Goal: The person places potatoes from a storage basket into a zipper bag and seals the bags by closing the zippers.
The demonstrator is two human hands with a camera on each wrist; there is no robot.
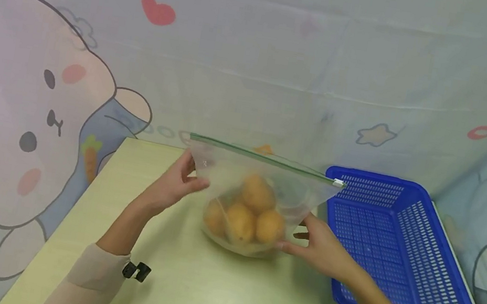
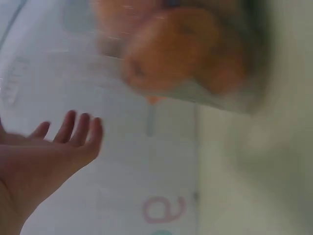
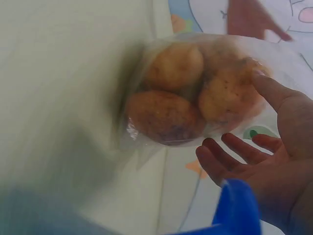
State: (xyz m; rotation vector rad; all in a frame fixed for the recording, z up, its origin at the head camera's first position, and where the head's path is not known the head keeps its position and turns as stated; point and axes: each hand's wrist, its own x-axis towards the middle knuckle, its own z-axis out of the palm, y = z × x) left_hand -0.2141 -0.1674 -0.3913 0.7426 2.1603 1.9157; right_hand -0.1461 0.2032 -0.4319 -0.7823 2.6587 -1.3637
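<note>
Upright on a pale green table (image 1: 183, 291), a clear zip bag (image 1: 260, 197) holds several round orange-brown fruits (image 1: 246, 211), its green seal strip (image 1: 261, 157) stretched taut across the top with a white slider at the right end. The person's left hand (image 1: 176, 184) meets the bag's upper left edge with fingers extended and relaxed; the left wrist view shows those fingers spread and holding nothing, though whether they truly touch the plastic cannot be told. The right hand (image 1: 317, 246) lies open against the bag's lower right side, thumb resting on the plastic over a fruit in the right wrist view, the other fingers loosely bent just beside the bulge. A blue slotted basket (image 1: 400, 246) sits on the table just right of the bag, behind the right forearm. A cartoon rabbit cloth (image 1: 27, 128) hangs behind the table.
</note>
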